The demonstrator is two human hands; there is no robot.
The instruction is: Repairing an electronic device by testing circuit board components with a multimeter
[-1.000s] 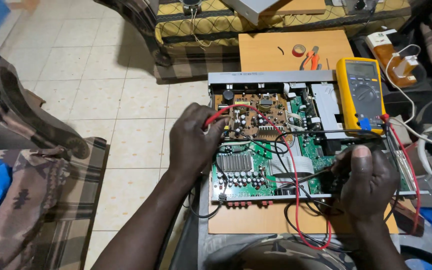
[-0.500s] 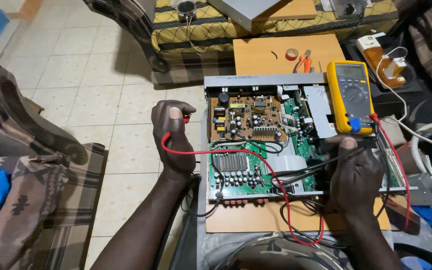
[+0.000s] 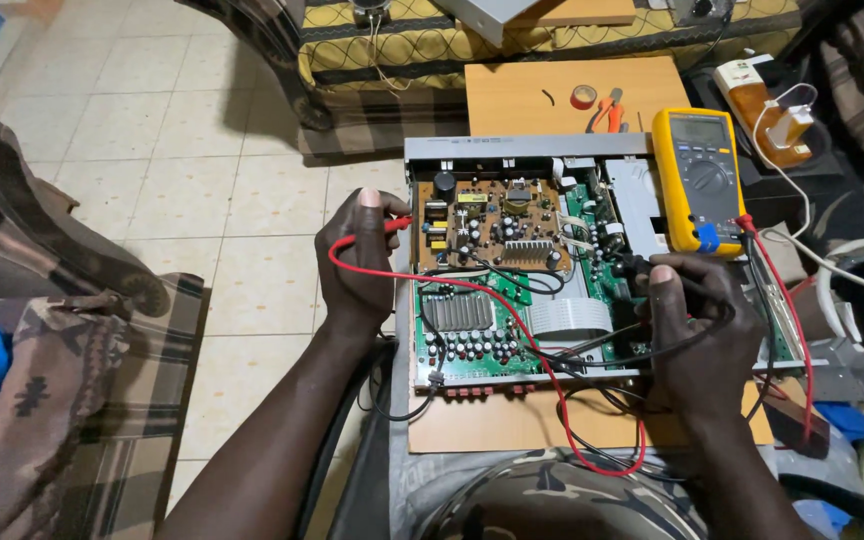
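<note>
— Two probes are in play: the left hand [image 3: 357, 265] has its fingers closed round the red probe [image 3: 389, 226], held just off the left edge of the open chassis [image 3: 512, 160], tip pointing toward the brown board [image 3: 492, 225].

— And the right hand [image 3: 697, 335]?

— Its fingers are closed on the black probe [image 3: 627, 268], tip down among the parts of the green board [image 3: 597, 265], just ahead of the fingertips.

— How would you do this well?

— Keep the black tip planted and steady, bring the red tip onto one point only, touching no neighbouring leg, and keep the red lead [image 3: 512, 320] from snagging. I'd glance right at the yellow multimeter [image 3: 697, 180], past the right fingers.

— What does the chassis hold?

— Both circuit boards, a finned heat sink [image 3: 457, 310] and a grey ribbon cable [image 3: 572, 315]. It rests on a wooden surface [image 3: 492, 425].
</note>
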